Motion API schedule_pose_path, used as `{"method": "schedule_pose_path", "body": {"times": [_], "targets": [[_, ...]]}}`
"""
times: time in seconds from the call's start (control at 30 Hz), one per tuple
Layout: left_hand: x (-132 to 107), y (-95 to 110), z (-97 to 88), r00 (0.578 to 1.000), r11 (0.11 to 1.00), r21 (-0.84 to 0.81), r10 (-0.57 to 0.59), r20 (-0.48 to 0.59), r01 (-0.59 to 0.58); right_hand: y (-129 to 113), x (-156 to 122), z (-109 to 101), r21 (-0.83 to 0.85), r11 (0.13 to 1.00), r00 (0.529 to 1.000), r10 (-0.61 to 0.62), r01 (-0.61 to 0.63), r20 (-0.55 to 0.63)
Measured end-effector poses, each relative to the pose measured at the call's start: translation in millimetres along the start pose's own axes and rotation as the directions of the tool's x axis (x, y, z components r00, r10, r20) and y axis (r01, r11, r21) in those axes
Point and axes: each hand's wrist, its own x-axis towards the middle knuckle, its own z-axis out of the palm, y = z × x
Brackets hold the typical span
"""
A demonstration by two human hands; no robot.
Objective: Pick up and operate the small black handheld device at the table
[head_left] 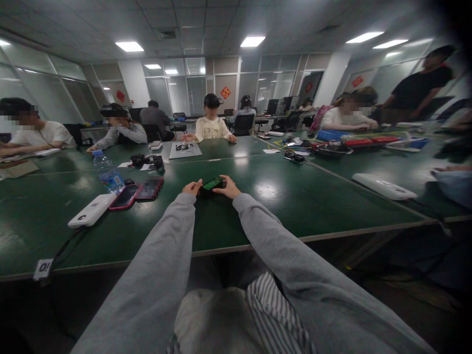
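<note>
A small black box with a green, patterned top face (212, 184) is between my two hands over the green table. My left hand (192, 187) closes on its left end, thumb along the near side. My right hand (229, 187) grips the right end, with fingers curled round the far corner. The top face tilts toward me. Its markings are too small to read, and my fingers cover both ends. I cannot tell whether the box touches the table.
To the left are a white power bank (92, 210), phones (124, 196), a water bottle (108, 172) and black gear (147, 161). Another white power bank (383, 186) lies right. A person (212, 128) sits opposite behind a white board (185, 150). Cables and tools (294, 156) lie far right.
</note>
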Motion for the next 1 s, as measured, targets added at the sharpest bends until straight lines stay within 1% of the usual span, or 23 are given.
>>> {"method": "schedule_pose_path", "body": {"times": [0.07, 0.1, 0.17, 0.2, 0.27, 0.33, 0.43, 0.53, 0.67, 0.73, 0.8, 0.83, 0.93, 0.97, 1.0], "targets": [[0, 1, 0.5, 0.998, 0.999, -0.049, 0.006, 0.069, -0.003, 1, 1, 0, -0.038, 0.998, 0.995, 0.038, -0.041, -0.088], [-1, 2, 1.5, 0.993, 0.997, -0.079, 0.020, 0.116, -0.010, 1, 3, 0, -0.030, 0.998, 0.993, 0.052, -0.055, -0.103], [-2, 2, 3.9, 0.979, 0.991, -0.131, 0.047, 0.198, -0.021, 1, 5, 2, 0.031, 0.997, 0.995, 0.073, -0.071, -0.073], [-2, 2, 4.9, 0.976, 0.990, -0.142, 0.052, 0.212, -0.021, 0, 5, 4, 0.072, 0.994, 0.996, 0.080, -0.077, -0.043], [-2, 1, 5.5, 0.984, 0.992, -0.124, 0.058, 0.171, -0.037, -1, 5, 8, 0.137, 0.987, 0.996, 0.085, -0.085, 0.011], [1, -2, 4.4, 0.994, 0.995, -0.068, 0.083, 0.067, -0.079, -3, 3, 11, 0.156, 0.984, 0.996, 0.078, -0.082, 0.031], [9, -11, 2.8, 0.986, 0.990, -0.023, 0.135, -0.093, -0.138, -6, -3, 15, 0.083, 0.994, 0.997, 0.060, -0.064, 0.054], [16, -20, 4.4, 0.970, 0.985, -0.043, 0.158, -0.184, -0.168, -11, -11, 18, -0.033, 0.999, 0.995, 0.011, -0.008, 0.100], [19, -25, 7.6, 0.968, 0.981, -0.110, 0.133, -0.211, -0.159, -20, -20, 20, -0.227, 0.970, 0.992, -0.066, 0.089, 0.105], [18, -24, 7.6, 0.971, 0.982, -0.133, 0.106, -0.213, -0.137, -23, -21, 19, -0.280, 0.952, 0.988, -0.094, 0.125, 0.120], [16, -18, 6.6, 0.971, 0.982, -0.144, 0.087, -0.222, -0.121, -25, -19, 16, -0.265, 0.951, 0.977, -0.112, 0.157, 0.179], [14, -14, 6.1, 0.971, 0.982, -0.151, 0.074, -0.226, -0.110, -26, -17, 15, -0.239, 0.955, 0.967, -0.120, 0.174, 0.227], [6, 0, 4.9, 0.974, 0.980, -0.192, 0.009, -0.228, -0.054, -26, -10, 8, -0.146, 0.960, 0.908, -0.166, 0.237, 0.384], [4, 4, 4.7, 0.975, 0.979, -0.203, -0.011, -0.224, -0.035, -25, -9, 6, -0.134, 0.960, 0.897, -0.174, 0.246, 0.406], [1, 8, 4.4, 0.975, 0.978, -0.206, -0.029, -0.218, -0.017, -23, -7, 3, -0.146, 0.959, 0.903, -0.168, 0.242, 0.395]]}}
